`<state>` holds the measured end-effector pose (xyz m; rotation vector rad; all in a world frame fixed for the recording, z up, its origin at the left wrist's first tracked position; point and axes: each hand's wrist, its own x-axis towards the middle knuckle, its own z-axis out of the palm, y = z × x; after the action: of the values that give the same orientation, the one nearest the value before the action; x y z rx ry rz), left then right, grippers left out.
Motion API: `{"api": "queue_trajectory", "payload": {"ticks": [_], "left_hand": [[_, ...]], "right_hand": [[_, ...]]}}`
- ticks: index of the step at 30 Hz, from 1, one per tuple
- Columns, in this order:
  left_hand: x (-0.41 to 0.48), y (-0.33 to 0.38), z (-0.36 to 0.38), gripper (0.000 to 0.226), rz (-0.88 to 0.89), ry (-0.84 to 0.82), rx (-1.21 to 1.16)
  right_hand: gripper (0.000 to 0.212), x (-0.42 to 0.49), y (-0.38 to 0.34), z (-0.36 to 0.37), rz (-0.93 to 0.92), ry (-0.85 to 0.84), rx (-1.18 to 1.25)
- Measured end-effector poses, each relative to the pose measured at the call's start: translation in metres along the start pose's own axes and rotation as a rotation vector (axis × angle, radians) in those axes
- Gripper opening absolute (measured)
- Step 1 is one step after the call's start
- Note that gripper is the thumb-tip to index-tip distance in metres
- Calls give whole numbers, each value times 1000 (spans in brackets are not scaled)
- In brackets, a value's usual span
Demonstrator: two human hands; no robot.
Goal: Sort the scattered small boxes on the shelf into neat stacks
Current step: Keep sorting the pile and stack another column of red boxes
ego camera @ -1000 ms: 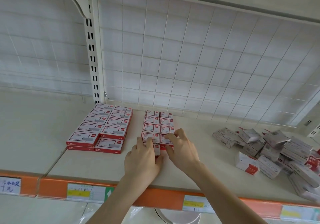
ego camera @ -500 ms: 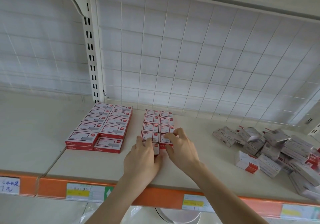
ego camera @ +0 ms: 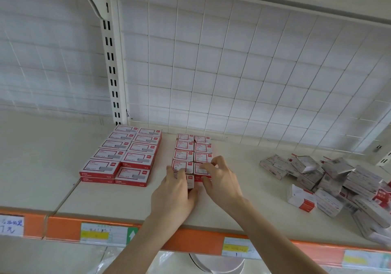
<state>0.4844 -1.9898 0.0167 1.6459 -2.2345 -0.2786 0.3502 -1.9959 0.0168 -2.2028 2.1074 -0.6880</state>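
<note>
Nearest, an orange strip [ego camera: 201, 242] with paper price labels [ego camera: 105, 232] runs along the front edge of a smooth cream shelf [ego camera: 127, 199]. Two bare forearms reach over it.

The left hand [ego camera: 173, 191] lies palm down, its grip closed on the front box [ego camera: 190, 182]: fingers curl over the top and the thumb presses the side. Touching it on the right, the right hand [ego camera: 220, 178] is arched. Its grip pinches the right box [ego camera: 201, 171], fingertips on the lid and thumb under the red front face.

Both boxes are small cardboard oblongs, white on top with red borders. They form the near end of a tidy block [ego camera: 193, 150] of like boxes, two columns wide, running straight beyond the grip.

Left of the grip, well apart, lie larger boxes [ego camera: 124, 155], flat, red and white, two columns wide and stacked at least two deep at the front.

Far right of the grip sprawls a loose pile [ego camera: 330, 180] of small boxes, tilted and overlapping at all angles.

Behind everything stands a white wire grid [ego camera: 232, 72] of square cells. A slotted metal upright [ego camera: 111, 62] rises beyond the larger boxes.
</note>
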Motion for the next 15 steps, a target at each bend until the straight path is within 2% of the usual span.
{"api": "queue_trajectory", "payload": {"ticks": [7,15], "left_hand": [[0,-1,0,58,-17,-13,6],[0,-9,-1,63,74,30,58]], "right_hand": [[31,-1,0,1,2,-9,9],[36,-5,3,-6,25,-76,-11]]}}
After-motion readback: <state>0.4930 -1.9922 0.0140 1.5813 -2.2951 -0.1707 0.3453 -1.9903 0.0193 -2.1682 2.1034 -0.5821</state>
